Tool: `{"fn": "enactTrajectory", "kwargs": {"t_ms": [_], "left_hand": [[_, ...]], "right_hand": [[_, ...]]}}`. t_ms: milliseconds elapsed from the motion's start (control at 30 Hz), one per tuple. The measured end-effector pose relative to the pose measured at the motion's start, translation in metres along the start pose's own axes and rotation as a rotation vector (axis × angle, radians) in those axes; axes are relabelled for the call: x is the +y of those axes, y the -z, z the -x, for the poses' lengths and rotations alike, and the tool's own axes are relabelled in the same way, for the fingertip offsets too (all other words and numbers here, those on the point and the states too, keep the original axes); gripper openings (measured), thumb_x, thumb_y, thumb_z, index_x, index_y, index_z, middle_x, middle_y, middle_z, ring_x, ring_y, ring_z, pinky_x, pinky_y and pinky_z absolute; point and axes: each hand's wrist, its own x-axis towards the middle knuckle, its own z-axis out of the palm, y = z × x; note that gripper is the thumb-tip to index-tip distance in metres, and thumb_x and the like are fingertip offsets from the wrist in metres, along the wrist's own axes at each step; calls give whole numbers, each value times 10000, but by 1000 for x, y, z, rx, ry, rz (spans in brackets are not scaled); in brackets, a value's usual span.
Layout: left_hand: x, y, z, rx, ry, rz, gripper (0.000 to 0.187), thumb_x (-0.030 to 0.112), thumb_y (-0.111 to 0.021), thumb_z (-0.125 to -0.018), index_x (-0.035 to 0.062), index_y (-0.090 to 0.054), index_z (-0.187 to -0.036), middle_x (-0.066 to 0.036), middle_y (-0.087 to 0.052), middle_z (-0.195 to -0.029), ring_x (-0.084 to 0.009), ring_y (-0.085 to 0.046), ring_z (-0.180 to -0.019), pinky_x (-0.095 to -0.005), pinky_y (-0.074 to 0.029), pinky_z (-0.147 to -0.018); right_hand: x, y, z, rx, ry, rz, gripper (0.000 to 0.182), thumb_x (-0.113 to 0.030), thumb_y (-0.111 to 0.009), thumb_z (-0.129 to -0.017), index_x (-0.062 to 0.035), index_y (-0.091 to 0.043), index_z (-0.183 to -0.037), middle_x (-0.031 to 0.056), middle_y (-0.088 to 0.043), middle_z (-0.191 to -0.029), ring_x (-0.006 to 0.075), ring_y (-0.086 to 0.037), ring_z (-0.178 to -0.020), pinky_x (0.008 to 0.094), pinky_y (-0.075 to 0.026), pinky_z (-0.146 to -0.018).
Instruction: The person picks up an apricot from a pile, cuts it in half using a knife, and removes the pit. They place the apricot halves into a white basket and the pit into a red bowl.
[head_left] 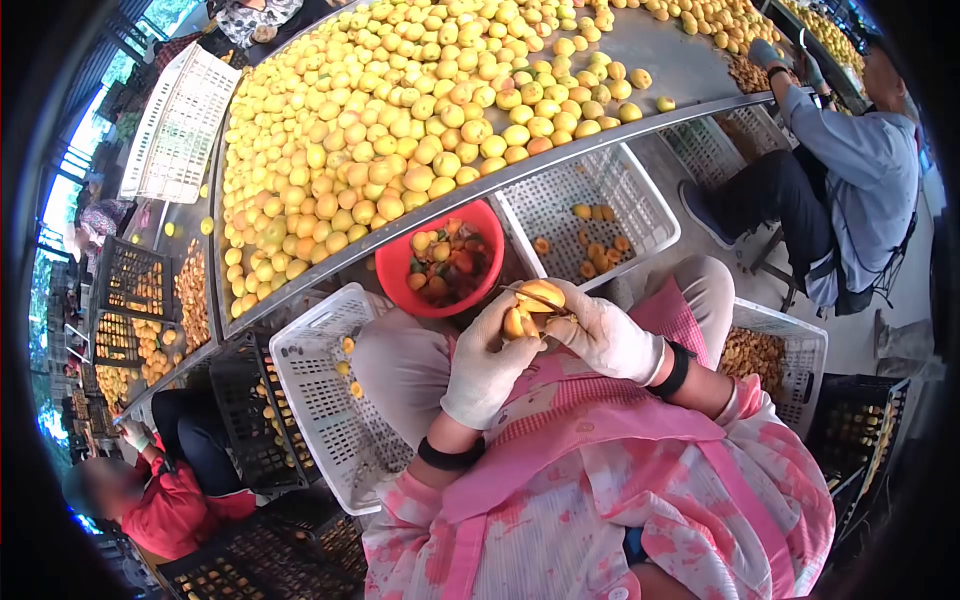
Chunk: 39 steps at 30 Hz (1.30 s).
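In front of my lap, both white-gloved hands meet around a yellow-orange apricot [541,293] that is split open. My left hand [490,365] has its fingers closed on the fruit, with one cut part low between thumb and fingers. My right hand [608,335] is closed at the fruit's right side. It grips what looks like a small knife [545,302], whose thin dark blade lies across the opened apricot; the handle is mostly hidden in the glove. Just beyond my hands stands a red basin [494,222] holding dark scraps and some fruit.
A metal table [640,45] heaped with apricots [400,110] spans the front. White crates [652,185] with cut pieces stand ahead, left and right of my knees. One co-worker [850,150] sits at the right, another in red [180,505] at the lower left beside black crates [245,400].
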Motion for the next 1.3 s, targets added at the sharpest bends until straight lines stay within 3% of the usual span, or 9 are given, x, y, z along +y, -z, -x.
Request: {"fn": "enactTrajectory", "kwargs": {"t_ms": [100, 267, 367, 567, 733, 833, 933, 1100, 1300], "left_hand": [[10, 3, -5, -114, 81, 175, 538, 40, -593, -860, -4, -419, -1367, -98, -496, -1310, -169, -559, -1115, -333, -530, -911], [-11, 11, 1, 28, 135, 387, 461, 7, -494, -884, 13, -435, -1342, -142, -518, -1299, -300, -565, -1169, -437, -488, -991], [-21, 19, 0, 120, 198, 441, 436, 15, -490, -892, 12, -445, -1326, -148, -519, -1305, -316, -564, -1173, -443, -485, -997], [-25, 24, 0, 151, 198, 455, 388, 86, -502, -959, 43, -446, -1341, -137, -542, -1303, -300, -606, -1112, -384, -549, -896], [-24, 21, -2, 147, 127, 433, 360, 96, -473, -988, 38, -444, -1341, -137, -543, -1299, -288, -614, -1103, -351, -551, -891], [-22, 28, -1, 178, 87, 417, 375, 94, -486, -983, 33, -438, -1350, -144, -549, -1288, -281, -614, -1104, -352, -547, -901], [-24, 36, 2, 218, 98, 412, 405, 76, -498, -975, 33, -417, -1370, -145, -558, -1270, -274, -610, -1110, -350, -543, -908], [-29, 42, 13, 220, 102, 394, 467, 27, -535, -944, 66, -409, -1392, -108, -552, -1275, -255, -596, -1128, -347, -526, -930], [-27, 38, 19, 220, 113, 298, 495, 71, -597, -919, 63, -426, -1384, -58, -586, -1183, -191, -640, -1044, -239, -529, -771]], "right_hand": [[11, -1, -2, 5, 28, -78, 474, -249, -496, -1010, -38, -361, -1414, 115, -591, -1191, 173, -612, -1052, 285, -483, -890], [34, -8, -2, -21, -58, -490, 539, -279, -479, -1016, -43, -302, -1468, 80, -516, -1344, 137, -501, -1208, 272, -399, -1014], [45, -5, 0, 81, -135, -299, 431, -108, -477, -1007, -23, -383, -1419, 73, -553, -1282, 116, -518, -1152, 256, -406, -1000], [73, 10, 4, 150, -333, -380, 450, -130, -516, -992, -25, -403, -1415, 40, -574, -1270, 102, -494, -1177, 234, -380, -1004], [77, 23, 2, 241, -462, -360, 405, -191, -517, -1003, -33, -453, -1370, 2, -566, -1138, 73, -486, -1039, 223, -401, -924], [81, 29, 5, 240, -441, -423, 414, -230, -507, -1005, -65, -438, -1378, -62, -520, -819, 23, -466, -672, 175, -394, -576], [78, 31, 7, 251, -499, -345, 421, -262, -495, -1005, -74, -437, -1377, -76, -463, -695, 10, -387, -517, 175, -305, -446], [83, 23, 7, 249, -627, -334, 338, -276, -504, -998, -93, -494, -1282, -61, -466, -646, 36, -398, -453, 200, -314, -405], [92, 14, -8, 225, -552, -250, 280, -302, -486, -1002, -58, -504, -1137, -14, -463, -557, 80, -403, -382, 226, -318, -338]]}}
